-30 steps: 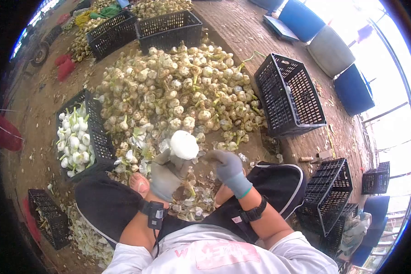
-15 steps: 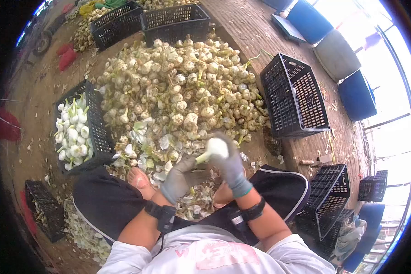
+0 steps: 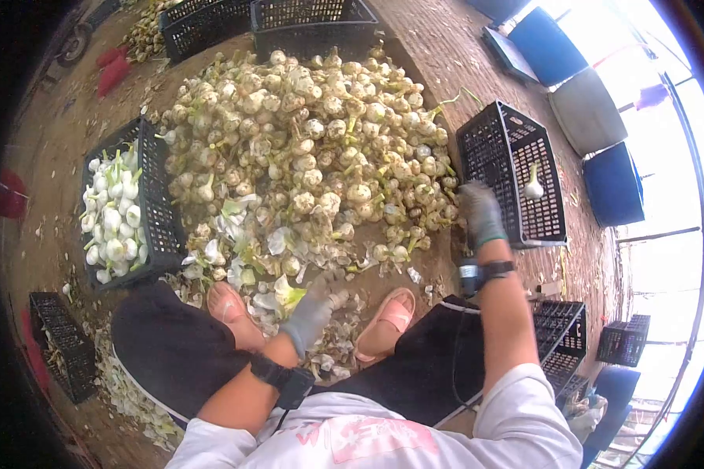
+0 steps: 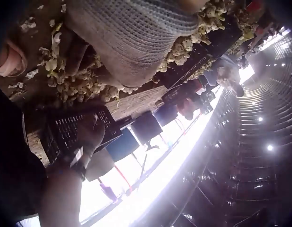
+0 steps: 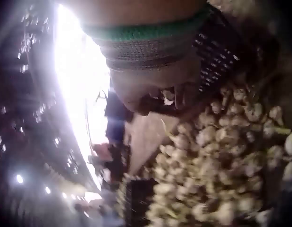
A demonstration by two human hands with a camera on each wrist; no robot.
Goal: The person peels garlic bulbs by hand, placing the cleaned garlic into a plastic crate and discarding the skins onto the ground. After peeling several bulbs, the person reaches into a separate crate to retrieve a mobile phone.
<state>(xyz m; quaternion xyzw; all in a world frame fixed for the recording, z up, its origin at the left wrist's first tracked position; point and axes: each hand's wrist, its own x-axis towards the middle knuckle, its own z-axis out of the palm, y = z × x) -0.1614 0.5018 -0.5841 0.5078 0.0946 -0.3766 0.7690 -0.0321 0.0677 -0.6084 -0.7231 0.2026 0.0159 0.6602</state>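
Observation:
A white bulb with a green stem (image 3: 533, 187) shows against the black crate (image 3: 499, 230) at the right. Left of it, over the crate's near side, is my gloved right hand (image 3: 483, 211), open and apart from the bulb; motion blurs its fingers. In the right wrist view, a pale piece (image 5: 168, 97) shows beyond the bent fingers of the right hand (image 5: 155, 87). My gloved left hand (image 3: 314, 309) hangs low over loose skins, beside a green-white piece (image 3: 288, 295), its fingers loosely bent. The left wrist view shows the left hand (image 4: 129, 42) with no bulb visible in it.
A large heap of unpeeled bulbs (image 3: 313, 148) lies ahead. At the left stands a crate (image 3: 160, 195) filled with clean white bulbs (image 3: 116, 219). More crates (image 3: 313, 39) stand behind the heap. My feet (image 3: 235, 313) rest among the skins; blue bins (image 3: 547, 47) stand at the far right.
The white bulb went from my left hand to my right, then to the right-hand crate, out of my grip. My right hand has swung right and forward. The view has shifted slightly.

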